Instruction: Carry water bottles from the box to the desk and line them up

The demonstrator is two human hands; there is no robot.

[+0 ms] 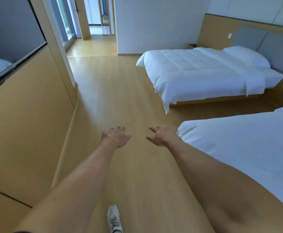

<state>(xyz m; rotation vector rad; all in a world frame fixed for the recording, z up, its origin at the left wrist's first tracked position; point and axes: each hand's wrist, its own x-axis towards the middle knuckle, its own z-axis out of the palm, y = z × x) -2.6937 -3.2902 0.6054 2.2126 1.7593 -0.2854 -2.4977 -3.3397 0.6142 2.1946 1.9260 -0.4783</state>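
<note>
Reaching out over the wood floor (120,101), I hold my left hand (116,137) and right hand (160,136) spread, fingers loose, holding nothing. I cannot see any bottles, box or desk. One white shoe (114,219) steps below. Two white beds (196,73) sit on my right.

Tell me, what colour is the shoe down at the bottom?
The shoe is white with grey smudges, seen in the head view.
</note>
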